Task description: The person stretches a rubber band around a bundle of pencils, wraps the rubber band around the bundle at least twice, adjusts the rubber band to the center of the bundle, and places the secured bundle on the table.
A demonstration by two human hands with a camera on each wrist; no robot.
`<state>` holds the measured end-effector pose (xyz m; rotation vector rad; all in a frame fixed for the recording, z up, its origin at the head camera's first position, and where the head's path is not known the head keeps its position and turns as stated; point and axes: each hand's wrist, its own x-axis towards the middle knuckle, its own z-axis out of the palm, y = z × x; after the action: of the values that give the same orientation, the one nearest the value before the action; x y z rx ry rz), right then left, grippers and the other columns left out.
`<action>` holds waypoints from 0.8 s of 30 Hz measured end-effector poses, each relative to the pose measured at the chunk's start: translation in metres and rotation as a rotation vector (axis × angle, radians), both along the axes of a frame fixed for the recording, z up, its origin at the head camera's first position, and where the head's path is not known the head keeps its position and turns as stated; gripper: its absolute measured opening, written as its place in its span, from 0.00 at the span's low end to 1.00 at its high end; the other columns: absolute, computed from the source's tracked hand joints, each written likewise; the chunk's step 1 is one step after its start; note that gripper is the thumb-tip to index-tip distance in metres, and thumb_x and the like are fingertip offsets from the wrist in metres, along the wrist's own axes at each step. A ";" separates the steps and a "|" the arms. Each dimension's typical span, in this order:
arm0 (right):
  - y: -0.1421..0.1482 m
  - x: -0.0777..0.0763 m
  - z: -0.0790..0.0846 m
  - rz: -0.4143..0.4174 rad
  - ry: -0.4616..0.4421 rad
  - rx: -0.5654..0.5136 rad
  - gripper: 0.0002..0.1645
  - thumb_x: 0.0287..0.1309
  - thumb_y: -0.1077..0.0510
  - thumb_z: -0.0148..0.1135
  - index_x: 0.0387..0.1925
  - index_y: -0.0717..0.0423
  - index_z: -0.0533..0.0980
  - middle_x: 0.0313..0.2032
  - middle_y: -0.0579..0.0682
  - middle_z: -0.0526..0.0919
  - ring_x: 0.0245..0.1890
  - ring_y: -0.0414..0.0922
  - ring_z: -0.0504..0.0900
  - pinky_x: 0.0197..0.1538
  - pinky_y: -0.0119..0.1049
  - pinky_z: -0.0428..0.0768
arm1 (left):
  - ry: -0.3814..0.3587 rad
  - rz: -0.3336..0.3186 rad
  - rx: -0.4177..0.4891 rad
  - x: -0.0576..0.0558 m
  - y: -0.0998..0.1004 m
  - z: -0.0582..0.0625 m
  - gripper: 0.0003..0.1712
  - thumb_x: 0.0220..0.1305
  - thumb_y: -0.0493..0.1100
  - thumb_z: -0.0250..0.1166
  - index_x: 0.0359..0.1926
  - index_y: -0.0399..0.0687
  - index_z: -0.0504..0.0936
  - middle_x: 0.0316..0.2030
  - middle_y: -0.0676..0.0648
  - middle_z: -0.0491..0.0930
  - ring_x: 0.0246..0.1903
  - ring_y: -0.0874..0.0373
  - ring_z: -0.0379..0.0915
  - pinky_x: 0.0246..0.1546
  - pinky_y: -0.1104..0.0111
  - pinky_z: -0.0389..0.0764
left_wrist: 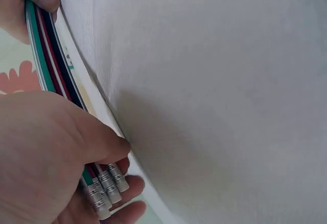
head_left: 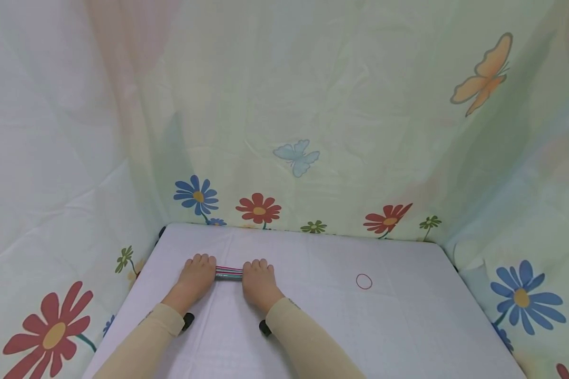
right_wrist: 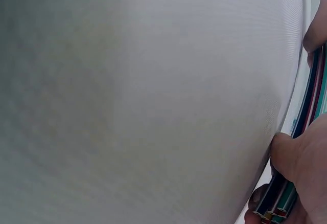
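A bundle of striped pencils [head_left: 229, 275] in green, red and dark blue lies crosswise between my two hands over the table. My left hand [head_left: 196, 276] grips the end with the metal ferrules and pale erasers [left_wrist: 104, 191], which poke out past the thumb in the left wrist view. Around the opposite end, my right hand [head_left: 260, 284] holds the bundle; its blunt pencil ends [right_wrist: 276, 206] show below the thumb in the right wrist view. The middle of the pencils is bare between the hands. On the table to the right lies a thin red loop [head_left: 364, 281].
A white cloth covers the table [head_left: 408, 316], its far edge running along a hanging curtain [head_left: 351, 116] printed with flowers and butterflies. More curtain encloses the left and right sides. Dark straps [head_left: 188, 321] sit at the wrists by the beige sleeves [head_left: 308, 337].
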<state>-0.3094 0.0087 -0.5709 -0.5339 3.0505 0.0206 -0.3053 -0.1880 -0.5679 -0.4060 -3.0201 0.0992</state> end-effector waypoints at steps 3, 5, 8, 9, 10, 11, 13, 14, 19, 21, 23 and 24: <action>0.001 0.002 0.003 -0.011 0.006 -0.006 0.10 0.80 0.54 0.51 0.50 0.55 0.75 0.43 0.52 0.78 0.44 0.48 0.67 0.51 0.46 0.72 | 0.040 -0.037 0.026 0.002 0.001 0.000 0.04 0.77 0.32 0.61 0.44 0.35 0.74 0.38 0.39 0.75 0.41 0.45 0.74 0.47 0.49 0.82; 0.002 0.002 0.004 -0.017 0.011 -0.014 0.10 0.80 0.54 0.50 0.50 0.55 0.75 0.43 0.52 0.78 0.43 0.48 0.68 0.50 0.46 0.73 | 0.059 -0.051 0.030 0.003 0.003 0.000 0.04 0.76 0.33 0.62 0.45 0.36 0.74 0.38 0.40 0.75 0.41 0.45 0.74 0.47 0.49 0.81; 0.002 0.001 0.005 -0.029 0.003 -0.033 0.10 0.80 0.54 0.51 0.51 0.56 0.75 0.43 0.53 0.78 0.44 0.49 0.68 0.51 0.47 0.73 | 0.101 -0.061 0.003 0.005 0.005 0.000 0.07 0.77 0.35 0.63 0.48 0.37 0.74 0.40 0.40 0.76 0.42 0.45 0.74 0.46 0.50 0.81; 0.003 0.001 0.005 -0.033 0.000 -0.036 0.10 0.80 0.54 0.52 0.51 0.56 0.75 0.43 0.53 0.78 0.44 0.49 0.68 0.51 0.48 0.73 | 0.118 -0.065 -0.007 0.005 0.006 -0.001 0.08 0.77 0.37 0.63 0.49 0.38 0.74 0.40 0.40 0.76 0.43 0.45 0.74 0.46 0.50 0.81; 0.003 0.001 0.006 -0.038 -0.005 -0.039 0.10 0.80 0.54 0.52 0.51 0.56 0.74 0.44 0.53 0.78 0.44 0.49 0.68 0.51 0.48 0.73 | 0.135 -0.068 -0.018 0.005 0.006 -0.001 0.09 0.77 0.38 0.63 0.50 0.39 0.74 0.40 0.40 0.76 0.43 0.45 0.74 0.46 0.50 0.81; 0.003 0.000 0.006 -0.043 -0.008 -0.044 0.10 0.80 0.54 0.53 0.51 0.56 0.74 0.44 0.53 0.78 0.44 0.49 0.68 0.51 0.48 0.73 | 0.154 -0.071 -0.027 0.005 0.007 -0.002 0.09 0.77 0.39 0.64 0.51 0.40 0.74 0.41 0.40 0.76 0.43 0.45 0.75 0.46 0.50 0.81; 0.003 -0.001 0.006 -0.050 -0.013 -0.046 0.09 0.79 0.54 0.53 0.51 0.55 0.74 0.44 0.53 0.78 0.44 0.50 0.68 0.52 0.49 0.73 | 0.183 -0.080 -0.037 0.006 0.008 -0.002 0.10 0.77 0.40 0.64 0.51 0.40 0.75 0.41 0.40 0.76 0.44 0.44 0.75 0.48 0.49 0.81; 0.004 -0.002 0.007 -0.052 -0.016 -0.046 0.09 0.79 0.54 0.53 0.51 0.55 0.74 0.44 0.53 0.78 0.45 0.50 0.68 0.52 0.49 0.73 | 0.188 -0.086 -0.040 0.006 0.009 -0.003 0.10 0.77 0.41 0.64 0.51 0.40 0.75 0.42 0.40 0.77 0.45 0.44 0.76 0.50 0.49 0.81; 0.005 -0.004 0.008 -0.071 -0.030 -0.056 0.10 0.79 0.54 0.53 0.51 0.56 0.73 0.44 0.54 0.77 0.46 0.50 0.68 0.54 0.51 0.74 | 0.163 -0.117 -0.042 0.007 0.012 0.000 0.11 0.77 0.39 0.64 0.52 0.37 0.75 0.44 0.41 0.79 0.49 0.45 0.78 0.62 0.48 0.79; 0.005 -0.004 0.010 -0.087 -0.029 -0.058 0.10 0.79 0.54 0.55 0.51 0.57 0.73 0.44 0.54 0.77 0.46 0.51 0.69 0.54 0.51 0.75 | 0.148 -0.124 -0.039 0.008 0.014 0.001 0.11 0.78 0.38 0.63 0.53 0.37 0.75 0.44 0.41 0.79 0.49 0.46 0.77 0.62 0.48 0.79; 0.006 -0.003 0.012 -0.102 -0.023 -0.059 0.11 0.79 0.53 0.56 0.51 0.57 0.73 0.44 0.54 0.76 0.47 0.51 0.69 0.54 0.51 0.75 | 0.156 -0.127 -0.033 0.007 0.016 0.001 0.10 0.78 0.38 0.63 0.54 0.37 0.75 0.43 0.41 0.78 0.48 0.46 0.76 0.60 0.49 0.79; 0.006 -0.003 0.013 -0.107 -0.017 -0.064 0.11 0.79 0.53 0.56 0.51 0.57 0.73 0.44 0.54 0.76 0.46 0.51 0.69 0.54 0.51 0.75 | 0.168 -0.125 -0.033 0.007 0.016 0.002 0.10 0.78 0.38 0.62 0.53 0.37 0.74 0.42 0.41 0.77 0.47 0.46 0.75 0.58 0.49 0.80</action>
<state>-0.3126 0.0149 -0.5580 -0.3719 3.0666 -0.0844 -0.2982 -0.1715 -0.5664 -0.5587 -2.8237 0.1657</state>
